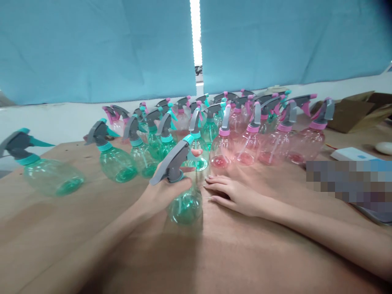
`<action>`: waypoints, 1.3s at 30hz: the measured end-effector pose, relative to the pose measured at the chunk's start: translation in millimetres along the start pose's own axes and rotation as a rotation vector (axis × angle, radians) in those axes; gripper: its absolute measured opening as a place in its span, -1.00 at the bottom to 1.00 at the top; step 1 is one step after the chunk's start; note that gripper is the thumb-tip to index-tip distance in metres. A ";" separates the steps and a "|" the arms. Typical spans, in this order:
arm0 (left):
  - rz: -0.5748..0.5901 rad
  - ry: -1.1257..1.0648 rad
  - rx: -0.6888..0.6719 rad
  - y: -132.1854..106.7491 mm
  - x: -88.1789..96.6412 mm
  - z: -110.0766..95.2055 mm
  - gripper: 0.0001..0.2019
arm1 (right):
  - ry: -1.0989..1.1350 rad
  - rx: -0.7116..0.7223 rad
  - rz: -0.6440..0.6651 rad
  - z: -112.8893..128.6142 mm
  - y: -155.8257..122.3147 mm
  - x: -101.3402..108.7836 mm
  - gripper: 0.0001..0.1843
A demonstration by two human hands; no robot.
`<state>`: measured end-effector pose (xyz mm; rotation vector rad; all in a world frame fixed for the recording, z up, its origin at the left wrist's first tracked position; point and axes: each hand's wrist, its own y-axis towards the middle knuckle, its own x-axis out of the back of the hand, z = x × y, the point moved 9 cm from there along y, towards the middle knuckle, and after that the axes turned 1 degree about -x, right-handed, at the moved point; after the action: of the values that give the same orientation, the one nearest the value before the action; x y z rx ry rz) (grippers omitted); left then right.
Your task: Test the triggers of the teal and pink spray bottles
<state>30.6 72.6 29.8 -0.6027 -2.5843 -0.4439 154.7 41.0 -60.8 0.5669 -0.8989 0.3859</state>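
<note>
Currently, your left hand (162, 195) is closed around the neck of a green spray bottle (185, 207) at the centre of the frame, just below its grey trigger head; the head tilts toward upper right. Your right hand (235, 194) lies palm down to the right of that bottle, fingers extended and slightly spread, gripping nothing.

The work surface is a brown tabletop (254, 257) that fills the lower frame. Note the small dark marks near its far edge at left, and the shade change running down the lower centre; you cannot tell whether this is a seam or a shadow.

Beyond your hands, upright spray bottles stand close together across the middle of the frame. Green bottles (118, 163) with turquoise collars occupy the left and centre of the front; one more (52, 177) stands apart at far left. A row of pink bottles (222, 151) with pink collars faces you right of centre. Both colours mix behind.

At the right edge, observe an open cardboard box (341, 114), a white block-shaped object (352, 154) and a white rounded item (384, 148). A pixelated patch hides most of a dark object (372, 215) below them.

Across the top, blue sheeting (92, 49) covers a white wall (88, 118), divided at upper centre by a bright vertical strip (196, 32).
</note>
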 end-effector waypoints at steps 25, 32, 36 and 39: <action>0.113 -0.057 -0.111 3.9 -7.6 -10.4 -0.59 | -0.054 0.022 0.002 -1.7 -1.1 -2.8 -0.58; 0.080 -0.019 -0.163 4.1 -8.4 -19.0 -0.67 | -0.045 0.020 -0.006 -3.1 -2.0 -3.2 -0.61; 0.029 -0.046 -0.145 3.5 -4.6 -15.0 -0.83 | -0.033 0.029 -0.015 -1.8 -2.5 -2.6 -0.61; 0.011 -0.064 -0.117 3.5 -2.9 -12.0 -0.90 | -0.031 0.025 -0.014 -2.2 -2.7 -2.8 -0.61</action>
<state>38.7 69.9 39.3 -0.6805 -2.6278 -0.5847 155.9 40.0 -65.0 0.6032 -0.9202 0.3770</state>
